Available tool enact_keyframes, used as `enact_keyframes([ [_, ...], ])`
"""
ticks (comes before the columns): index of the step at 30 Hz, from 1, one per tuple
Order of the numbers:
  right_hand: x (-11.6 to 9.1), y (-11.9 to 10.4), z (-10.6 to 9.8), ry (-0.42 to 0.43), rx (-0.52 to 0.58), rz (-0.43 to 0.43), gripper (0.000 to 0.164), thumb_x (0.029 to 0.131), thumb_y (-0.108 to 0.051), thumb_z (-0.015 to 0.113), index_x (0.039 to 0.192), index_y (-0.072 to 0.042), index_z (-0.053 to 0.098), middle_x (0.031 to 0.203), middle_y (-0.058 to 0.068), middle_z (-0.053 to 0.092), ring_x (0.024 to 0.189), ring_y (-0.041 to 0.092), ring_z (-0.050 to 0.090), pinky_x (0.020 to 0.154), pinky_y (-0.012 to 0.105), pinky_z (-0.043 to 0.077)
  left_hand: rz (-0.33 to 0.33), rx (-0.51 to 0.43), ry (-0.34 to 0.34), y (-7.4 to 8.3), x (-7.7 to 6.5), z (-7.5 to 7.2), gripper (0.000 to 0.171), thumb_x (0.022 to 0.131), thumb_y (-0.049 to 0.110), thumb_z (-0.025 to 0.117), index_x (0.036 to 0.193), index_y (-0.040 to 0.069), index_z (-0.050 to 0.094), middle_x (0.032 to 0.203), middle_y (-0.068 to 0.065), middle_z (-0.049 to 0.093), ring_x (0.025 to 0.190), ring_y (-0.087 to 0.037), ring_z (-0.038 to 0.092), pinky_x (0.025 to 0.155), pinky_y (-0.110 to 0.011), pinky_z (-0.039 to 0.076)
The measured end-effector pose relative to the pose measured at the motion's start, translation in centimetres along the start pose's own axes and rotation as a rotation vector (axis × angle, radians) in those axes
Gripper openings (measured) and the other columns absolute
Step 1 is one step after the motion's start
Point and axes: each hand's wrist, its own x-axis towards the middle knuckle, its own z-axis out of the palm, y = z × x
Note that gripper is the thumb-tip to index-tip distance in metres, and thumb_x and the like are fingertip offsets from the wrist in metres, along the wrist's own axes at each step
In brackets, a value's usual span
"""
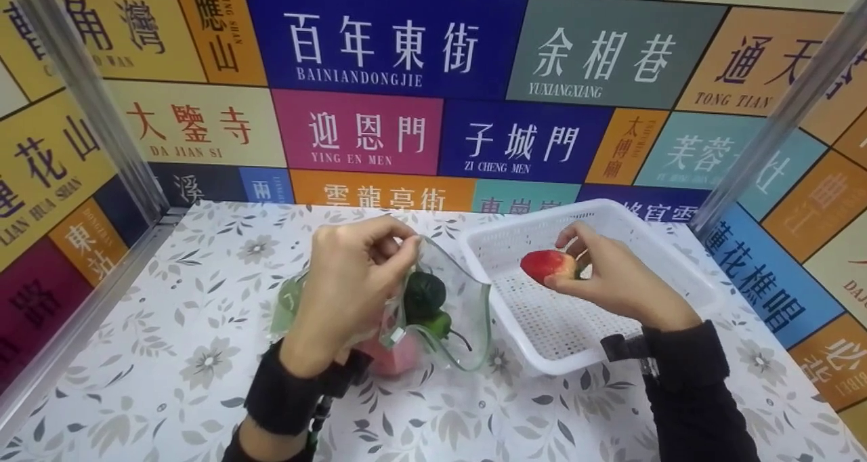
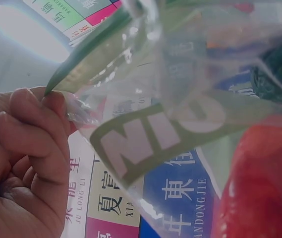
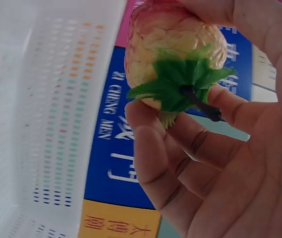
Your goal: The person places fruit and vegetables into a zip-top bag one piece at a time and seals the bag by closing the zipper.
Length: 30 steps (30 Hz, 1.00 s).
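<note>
My left hand (image 1: 352,279) pinches the top edge of a clear zip bag (image 1: 477,313) with green trim, holding its mouth up. Through the plastic show a dark green round vegetable (image 1: 425,292), a lighter green piece (image 1: 437,325) with a dark stem, and a red item (image 1: 393,353) low in the bag. In the left wrist view, white letters mark a green band (image 2: 150,139) on the bag. My right hand (image 1: 609,272) holds a strawberry (image 1: 545,267) between thumb and fingers, above the white basket. Its green leaf cap (image 3: 185,82) and brown stem face the palm.
A white perforated plastic basket (image 1: 542,364) stands to the right of the bag on a table (image 1: 156,381) with a flower-and-leaf cover. Behind the table rises a wall of coloured name panels (image 1: 379,42), with metal posts (image 1: 108,110) at the corners.
</note>
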Motion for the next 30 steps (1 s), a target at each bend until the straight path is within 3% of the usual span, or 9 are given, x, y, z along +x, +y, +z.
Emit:
enact_keyframes([
  [6, -3.0, -1.7, -0.2, 0.14, 0.053, -0.067, 0.045, 0.083, -0.042, 0.08, 0.111, -0.019, 0.054, 0.1, 0.0, 0.066, 0.089, 0.017, 0.064, 0.07, 0.025, 0.056, 0.026, 0.011, 0.011, -0.1, 0.0, 0.1, 0.012, 0.091, 0.014, 0.069, 0.082, 0.015, 0.078, 0.058, 0.009, 0.062, 0.047, -0.002, 0.05, 0.048, -0.021, 0.047],
  [12, -4.9, -3.6, 0.3, 0.213, 0.064, -0.128, 0.042, 0.082, -0.038, 0.082, 0.111, -0.02, 0.058, 0.1, -0.005, 0.067, 0.088, 0.011, 0.063, 0.076, 0.021, 0.058, 0.027, 0.017, 0.008, -0.1, 0.0, 0.1, 0.012, 0.091, 0.015, 0.069, 0.083, 0.014, 0.078, 0.059, 0.009, 0.063, 0.048, -0.002, 0.05, 0.049, -0.02, 0.048],
  [18, -5.5, -5.4, 0.5, 0.256, 0.061, -0.203, 0.04, 0.081, -0.031, 0.084, 0.111, -0.021, 0.062, 0.103, -0.009, 0.068, 0.091, 0.007, 0.063, 0.076, 0.019, 0.059, 0.016, 0.021, 0.005, 0.0, 0.0, -0.1, 0.011, 0.091, 0.015, 0.07, 0.084, 0.014, 0.078, 0.059, 0.009, 0.062, 0.049, -0.002, 0.051, 0.05, -0.02, 0.048],
  [25, -5.7, -7.2, 1.5, 0.3, 0.077, -0.377, 0.042, 0.078, -0.022, 0.087, 0.114, -0.022, 0.066, 0.107, -0.014, 0.068, 0.093, 0.005, 0.063, 0.074, 0.021, 0.06, 0.004, 0.021, -0.002, 0.1, 0.0, -0.2, 0.011, 0.091, 0.016, 0.07, 0.085, 0.015, 0.079, 0.06, 0.008, 0.064, 0.049, -0.003, 0.052, 0.05, -0.02, 0.05],
  [30, -5.6, -8.5, 2.6, 0.321, 0.092, -0.456, 0.044, 0.078, -0.021, 0.087, 0.117, -0.023, 0.067, 0.112, -0.013, 0.069, 0.095, 0.004, 0.064, 0.074, 0.021, 0.06, 0.0, 0.021, -0.01, 0.2, 0.0, -0.1, 0.011, 0.092, 0.016, 0.07, 0.085, 0.016, 0.079, 0.06, 0.009, 0.063, 0.05, -0.003, 0.052, 0.049, -0.021, 0.048],
])
